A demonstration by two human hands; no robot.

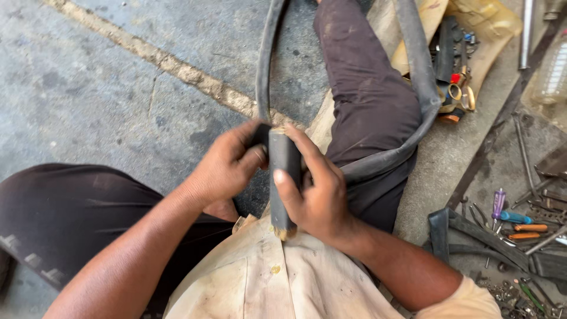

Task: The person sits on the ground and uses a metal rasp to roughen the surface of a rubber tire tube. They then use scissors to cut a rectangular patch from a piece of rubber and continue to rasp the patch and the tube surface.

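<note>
A black rubber inner tube [420, 77] loops from the top of the head view, down around my right leg and back to my hands. My left hand [227, 168] pinches the tube just left of centre. My right hand [316, 192] is wrapped around a short dark grey block [283, 156] with a frayed, yellowish lower end. The block stands upright and presses against the tube section stretched between both hands. My fingers hide the tube where it meets the block. Both hands sit above my lap, over a cream shirt.
I sit on a grey concrete floor [106, 77] with a pale seam running diagonally. Screwdrivers and other hand tools [520, 221] lie scattered at the right. A yellow container [484, 23] with small parts sits at the top right beside metal rods.
</note>
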